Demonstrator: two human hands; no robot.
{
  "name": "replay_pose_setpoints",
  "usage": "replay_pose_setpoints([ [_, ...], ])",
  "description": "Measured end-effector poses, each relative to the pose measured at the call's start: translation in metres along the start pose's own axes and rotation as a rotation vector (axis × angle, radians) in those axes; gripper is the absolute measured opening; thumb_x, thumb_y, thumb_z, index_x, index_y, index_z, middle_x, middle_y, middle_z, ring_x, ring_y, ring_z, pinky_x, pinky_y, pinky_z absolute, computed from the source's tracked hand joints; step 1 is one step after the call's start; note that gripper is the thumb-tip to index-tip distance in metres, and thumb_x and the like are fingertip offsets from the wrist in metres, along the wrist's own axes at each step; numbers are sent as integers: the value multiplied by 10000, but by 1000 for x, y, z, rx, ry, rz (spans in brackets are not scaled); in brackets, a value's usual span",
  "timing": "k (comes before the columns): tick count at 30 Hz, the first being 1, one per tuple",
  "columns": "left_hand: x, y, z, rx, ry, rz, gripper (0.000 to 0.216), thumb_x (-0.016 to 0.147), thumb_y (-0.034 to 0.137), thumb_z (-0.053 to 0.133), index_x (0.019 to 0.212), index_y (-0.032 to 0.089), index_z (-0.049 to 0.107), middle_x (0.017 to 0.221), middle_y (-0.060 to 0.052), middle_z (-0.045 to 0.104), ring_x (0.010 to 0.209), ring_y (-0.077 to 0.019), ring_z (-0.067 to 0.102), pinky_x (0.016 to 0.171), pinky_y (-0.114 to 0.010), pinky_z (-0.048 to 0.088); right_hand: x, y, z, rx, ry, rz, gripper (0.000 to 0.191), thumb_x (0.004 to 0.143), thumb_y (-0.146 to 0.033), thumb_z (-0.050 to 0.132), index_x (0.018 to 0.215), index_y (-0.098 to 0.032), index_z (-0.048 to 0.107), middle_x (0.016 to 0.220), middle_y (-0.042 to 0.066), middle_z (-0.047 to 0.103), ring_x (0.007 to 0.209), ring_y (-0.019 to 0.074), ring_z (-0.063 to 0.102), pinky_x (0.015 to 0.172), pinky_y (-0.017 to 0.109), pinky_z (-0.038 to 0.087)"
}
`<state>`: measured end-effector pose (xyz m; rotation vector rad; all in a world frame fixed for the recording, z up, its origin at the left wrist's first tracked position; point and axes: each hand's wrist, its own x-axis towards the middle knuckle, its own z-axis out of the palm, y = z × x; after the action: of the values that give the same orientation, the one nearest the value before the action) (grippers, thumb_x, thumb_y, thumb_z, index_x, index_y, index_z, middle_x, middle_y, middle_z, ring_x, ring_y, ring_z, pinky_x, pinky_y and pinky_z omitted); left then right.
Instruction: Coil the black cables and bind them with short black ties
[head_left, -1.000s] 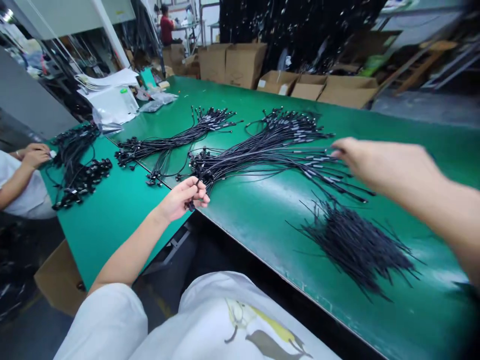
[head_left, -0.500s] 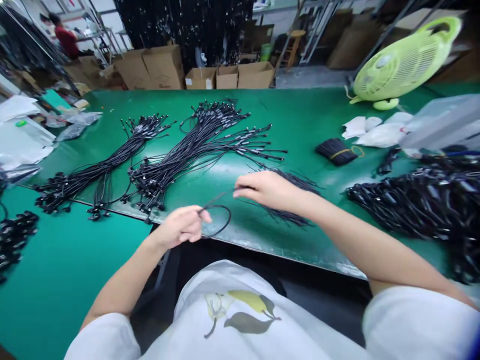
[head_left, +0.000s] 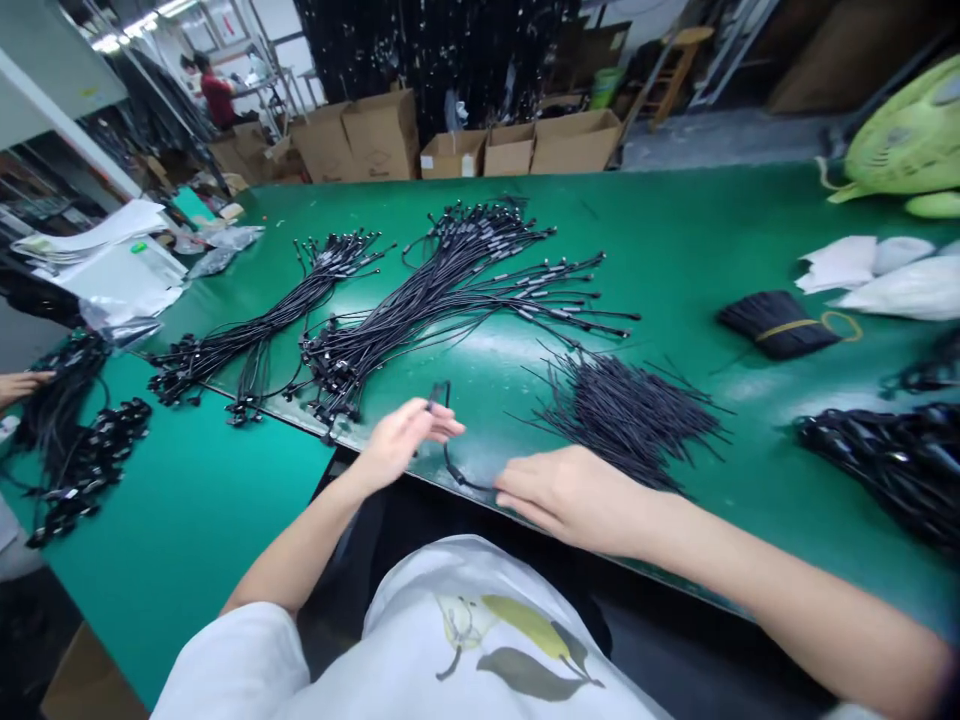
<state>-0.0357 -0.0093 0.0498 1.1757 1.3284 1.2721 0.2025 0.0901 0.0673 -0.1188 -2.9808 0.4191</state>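
My left hand (head_left: pixel 403 438) pinches one end of a thin black cable (head_left: pixel 448 462) near the front edge of the green table (head_left: pixel 675 230). The cable curves down to my right hand (head_left: pixel 570 495), whose fingers close on its other part. Just behind my left hand lies a big bundle of black cables with connectors (head_left: pixel 442 290). A loose heap of short black ties (head_left: pixel 630 410) lies behind my right hand.
A second cable bundle (head_left: pixel 255 325) lies to the left; a banded tie bundle (head_left: pixel 780 325) and more cables (head_left: pixel 885 460) lie to the right. Another person's hand (head_left: pixel 22 385) works at far left. Cardboard boxes (head_left: pixel 457 140), plastic bags (head_left: pixel 877 270) and a green fan (head_left: pixel 907 145) stand beyond.
My right hand has dropped from above the tie heap to the table's front edge, drawing the cable loop down. My left hand stayed put; the view shifted left.
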Motion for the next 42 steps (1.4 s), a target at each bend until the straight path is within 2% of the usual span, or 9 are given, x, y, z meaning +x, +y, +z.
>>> replay_pose_setpoints([
  [3, -3, -3, 22, 222, -209, 21, 309, 956, 414, 463, 998, 177, 657, 1095, -91, 697, 1034, -205, 629, 970, -326, 442, 18, 0, -9, 65, 137, 100, 341, 1000, -334, 371, 861, -173, 637, 793, 39, 667, 660, 116, 581, 588, 224, 350],
  [7, 5, -2, 26, 36, -121, -10, 320, 953, 432, 470, 1065, 168, 611, 907, -70, 720, 862, -175, 657, 866, -311, 489, 26, 8, -11, 242, 198, 77, 322, 999, -326, 395, 860, -172, 642, 804, 18, 671, 665, 101, 586, 626, 209, 384],
  [11, 21, 1, -1, -426, 82, -51, 272, 872, 356, 635, 999, 116, 627, 726, -34, 671, 671, -125, 646, 605, -203, 503, 5, 18, -13, 176, 249, 167, 281, 982, -315, 429, 878, -181, 653, 811, 16, 687, 701, 114, 618, 643, 219, 411],
  [14, 24, 7, -33, -756, 208, -99, 212, 917, 275, 584, 957, 73, 632, 475, 87, 429, 364, -19, 407, 360, -113, 306, -24, 37, -17, -91, 439, 405, 261, 966, -320, 450, 913, -182, 666, 883, 42, 715, 765, 164, 653, 653, 258, 437],
  [16, 21, 11, -46, -878, 202, -159, 264, 976, 267, 479, 1008, 51, 627, 446, 107, 342, 316, -12, 317, 322, -111, 255, -41, 50, -20, -217, 551, 528, 261, 960, -331, 464, 941, -177, 673, 923, 64, 722, 807, 199, 668, 667, 285, 460],
  [19, 17, 12, -47, -936, 224, -250, 277, 1001, 181, 388, 1102, 36, 602, 560, 49, 488, 444, -22, 478, 424, -91, 381, -55, 59, -24, -217, 622, 563, 247, 955, -336, 481, 943, -188, 679, 917, 73, 722, 826, 213, 676, 692, 302, 484],
  [30, 9, 7, -34, -803, -81, -203, 202, 886, 182, 604, 1009, 30, 659, 498, 84, 369, 349, -12, 301, 335, -96, 288, -45, 57, -12, -164, 410, 413, 266, 977, -345, 437, 985, -206, 664, 908, 22, 707, 791, 165, 663, 655, 268, 458],
  [37, -10, 26, -45, -1092, 163, -17, 355, 1001, 219, 392, 1330, 133, 495, 492, 94, 424, 308, -11, 342, 298, -51, 260, -37, 66, -3, -112, 436, 356, 257, 988, -325, 426, 983, -195, 648, 899, 17, 696, 790, 135, 650, 679, 236, 448],
  [42, 0, 12, -25, -639, 185, -52, 311, 926, 322, 569, 1175, 139, 612, 538, 60, 524, 408, -38, 488, 401, -112, 378, -21, 23, 10, -235, 304, 155, 310, 994, -310, 407, 830, -170, 629, 680, 15, 588, 600, 122, 553, 532, 256, 327],
])
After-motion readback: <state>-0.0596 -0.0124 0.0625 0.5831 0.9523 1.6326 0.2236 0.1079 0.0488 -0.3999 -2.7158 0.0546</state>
